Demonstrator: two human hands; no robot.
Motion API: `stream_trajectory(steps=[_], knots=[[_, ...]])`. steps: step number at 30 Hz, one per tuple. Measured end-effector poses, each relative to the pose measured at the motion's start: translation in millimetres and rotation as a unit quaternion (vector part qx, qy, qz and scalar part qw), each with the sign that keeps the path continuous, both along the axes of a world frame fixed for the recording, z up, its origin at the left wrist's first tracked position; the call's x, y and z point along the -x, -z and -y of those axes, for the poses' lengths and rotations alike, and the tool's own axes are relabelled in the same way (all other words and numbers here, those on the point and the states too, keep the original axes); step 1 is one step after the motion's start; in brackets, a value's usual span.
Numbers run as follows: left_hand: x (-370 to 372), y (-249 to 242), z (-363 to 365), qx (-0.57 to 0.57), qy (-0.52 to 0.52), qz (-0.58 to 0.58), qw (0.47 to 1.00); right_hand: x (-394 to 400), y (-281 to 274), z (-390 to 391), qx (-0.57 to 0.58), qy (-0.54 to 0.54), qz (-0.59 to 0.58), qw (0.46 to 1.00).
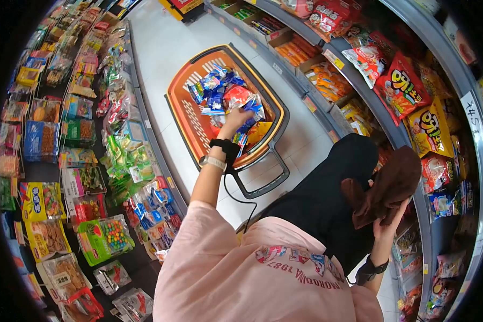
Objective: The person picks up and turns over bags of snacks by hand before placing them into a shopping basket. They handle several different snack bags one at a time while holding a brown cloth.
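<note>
An orange shopping basket [185, 80] with a black rim and handle stands on the floor, holding several blue, red and yellow snack packets [216, 99]. My left hand [238, 119] reaches down into it, fingers curled on a shiny packet [257, 109] near the basket's right side; part of the grip is hidden. At the right, by my knee, my right hand [390, 221] is closed around a bunched dark brown cloth [394, 177]. The cloth covers some of those fingers. Both wrists wear black straps, and a cable hangs from the left one.
Shelves of bagged snacks [104, 239] line the left side. On the right, close to my knee, a grey shelf [413, 137] carries red and yellow chip bags [402, 88]. A pale tiled floor [150, 32] runs between them. Beyond the basket is a red-yellow display [183, 6].
</note>
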State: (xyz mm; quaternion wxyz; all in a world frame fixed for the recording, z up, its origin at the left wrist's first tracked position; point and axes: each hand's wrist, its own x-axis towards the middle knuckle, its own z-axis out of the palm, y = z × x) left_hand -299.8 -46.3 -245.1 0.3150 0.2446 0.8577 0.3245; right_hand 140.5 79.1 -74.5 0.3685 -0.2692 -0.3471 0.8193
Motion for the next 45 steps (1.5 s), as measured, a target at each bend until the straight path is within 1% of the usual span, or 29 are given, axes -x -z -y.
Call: stream_trajectory(steps=[1, 3, 7, 9, 11, 12, 13, 14, 15, 16, 17, 18, 19, 20, 21, 22, 25, 27, 28, 29, 30, 32, 33, 35, 39, 41, 42, 43, 45], knots=[[-1, 28, 3, -0.013, 0.053, 0.014, 0.998, -3, 1, 1, -0.001, 0.008, 0.000, 1.000], [-16, 24, -8, 0.247, 0.226, -0.053, 0.941, -9, 5, 2, 0.043, -0.011, 0.014, 0.999], [-14, 58, -10, 0.186, 0.227, -0.013, 0.956, -11, 10, 10, 0.017, -0.063, 0.018, 0.998], [-9, 67, -14, 0.144, 0.231, 0.012, 0.962, -14, 16, 10, 0.060, -0.040, 0.047, 0.996], [-9, 43, -11, 0.190, 0.292, -0.084, 0.934, -16, 14, 13, 0.081, -0.089, 0.028, 0.992], [-11, 25, -4, 0.144, 0.294, -0.022, 0.945, -22, 23, 14, 0.101, -0.067, 0.022, 0.992], [-4, 19, 0, 0.180, 0.317, 0.040, 0.930, -26, 33, 15, 0.122, -0.044, 0.016, 0.991], [4, 26, 15, 0.075, 0.285, -0.050, 0.954, -28, 36, 16, 0.124, -0.036, -0.006, 0.992], [2, 3, 16, 0.089, 0.272, -0.070, 0.956, -26, 26, 16, 0.101, -0.043, -0.014, 0.994], [-2, -25, 15, 0.107, 0.240, -0.032, 0.964, -25, 16, 17, 0.039, -0.037, 0.003, 0.999], [-5, -56, 15, 0.098, 0.213, 0.090, 0.968, -24, 8, 17, -0.022, -0.031, 0.025, 0.999], [-34, -107, 16, 0.003, 0.168, 0.108, 0.980, -25, 5, 17, -0.068, -0.025, 0.035, 0.997], [-43, -138, 22, 0.022, 0.153, 0.037, 0.987, -25, 2, 18, -0.113, -0.024, 0.045, 0.992], [-48, -149, 35, -0.049, 0.083, 0.023, 0.995, -25, 0, 20, -0.137, -0.030, 0.049, 0.989], [-57, -171, 44, -0.049, 0.041, -0.008, 0.998, -24, -1, 22, -0.161, -0.041, 0.052, 0.985], [-88, -193, 49, -0.185, 0.014, -0.015, 0.982, -23, -2, 24, -0.192, -0.050, 0.052, 0.979], [-166, -217, 49, -0.349, -0.058, 0.019, 0.935, -6, -17, 37, -0.238, -0.067, 0.034, 0.968], [-215, -215, 40, -0.367, -0.025, 0.044, 0.929, 6, -24, 50, -0.268, -0.068, 0.032, 0.960], [-229, -211, 36, -0.354, 0.058, 0.050, 0.932, 12, -24, 55, -0.322, -0.064, 0.047, 0.943], [-244, -210, 30, -0.351, 0.111, 0.095, 0.925, 17, -29, 63, -0.292, -0.083, 0.060, 0.951], [-268, -216, 12, -0.427, 0.070, 0.216, 0.875, 22, -31, 66, -0.371, -0.065, 0.091, 0.922], [-273, -199, -6, -0.474, 0.083, 0.248, 0.841, 27, -32, 69, -0.471, -0.015, 0.143, 0.870], [-279, -202, -9, -0.455, 0.087, 0.280, 0.841, 27, -27, 72, -0.460, 0.008, 0.159, 0.873], [-292, -209, -16, -0.410, 0.098, 0.185, 0.888, 29, -19, 75, -0.398, 0.087, 0.156, 0.900], [-301, -216, -22, -0.398, 0.083, 0.293, 0.865, 30, -42, 46, -0.388, 0.166, 0.209, 0.882], [-296, -219, -21, -0.412, 0.106, 0.309, 0.851, 17, -49, 24, -0.382, 0.074, 0.196, 0.900], [-293, -220, -15, -0.404, 0.099, 0.355, 0.837, 22, -20, 16, -0.222, 0.102, 0.080, 0.966], [-290, -218, -9, -0.394, 0.093, 0.401, 0.822, 19, -25, 12, -0.164, 0.064, 0.054, 0.983], [-280, -212, 0, -0.357, -0.016, 0.553, 0.753, 19, -30, 10, -0.116, 0.009, 0.037, 0.993]])
